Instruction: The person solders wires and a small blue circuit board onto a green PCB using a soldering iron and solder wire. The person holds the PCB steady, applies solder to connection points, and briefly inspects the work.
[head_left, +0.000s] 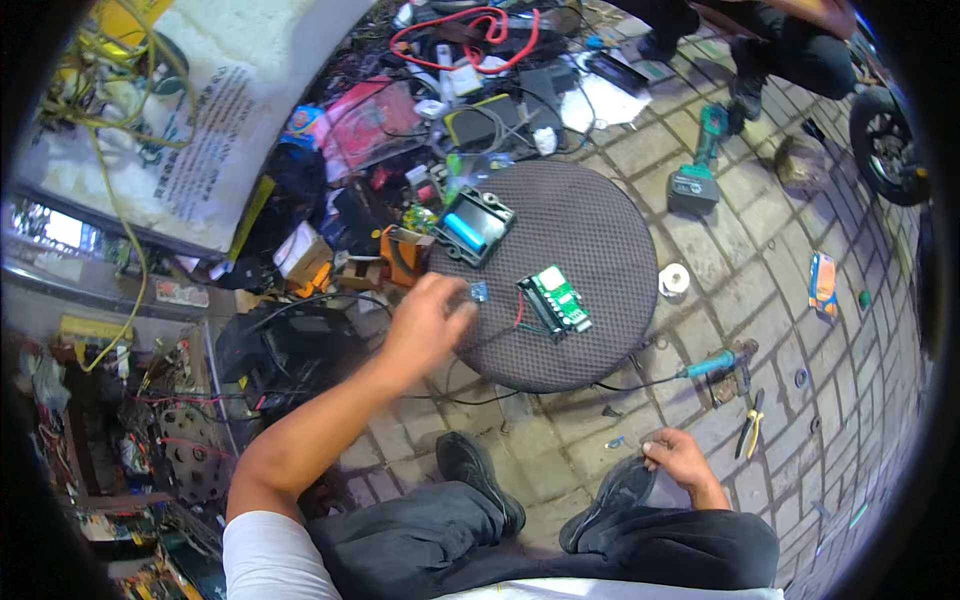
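At the left edge of the round dark mesh-topped stool (590, 210), my left hand (430, 325) has its fingers curled, slightly blurred. A small blue piece (479, 292) shows right beside its fingertips; whether they grip it I cannot tell. Farther back on the stool is an open dark casing (492, 215) with a blue cylindrical battery cell (463, 231) inside. To the right lies a green circuit board (560, 294) on a black holder, with red and dark wires. My right hand (680, 460) hangs low above my right shoe, fingers pinched together; anything in them is too small to make out.
A green cordless power tool (697, 165), a tape roll (674, 280), a blue-handled tool (708, 364) with a cable and pliers (750, 428) lie on the paving. Cluttered parts and a red cable (490, 40) fill the back left. Another person crouches at the upper right.
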